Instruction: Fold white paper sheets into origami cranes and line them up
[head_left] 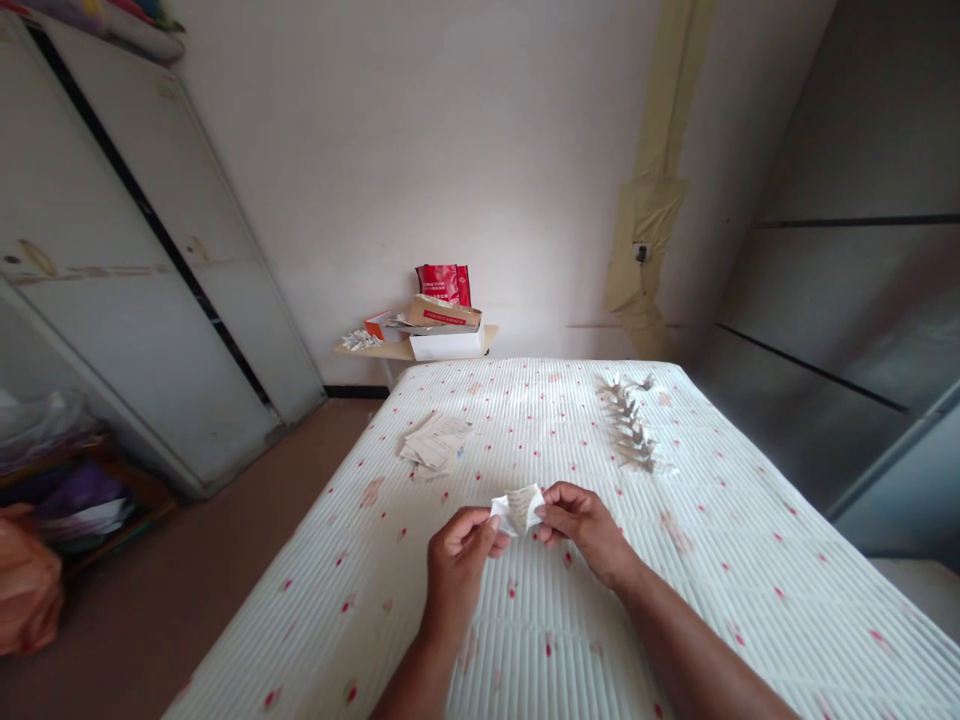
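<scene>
A small piece of printed paper (517,508), creased and partly folded, is held up between my two hands over the bed. My left hand (461,545) pinches its left edge between thumb and fingers. On the opposite side, my right hand (581,520) grips the right edge the same way. Beyond my left hand lies a loose pile of paper sheets (435,443). Farther off to the right, several folded paper cranes (634,430) stand in a row on the bedspread.
A white quilted bedspread (525,620) with red flecks covers the bed. Behind it, a small table (394,349) bears a white box (448,345), a red bag (444,284) and folded white paper pieces (361,341). Cabinets (135,230) stand left; a dark wardrobe (847,290) stands right.
</scene>
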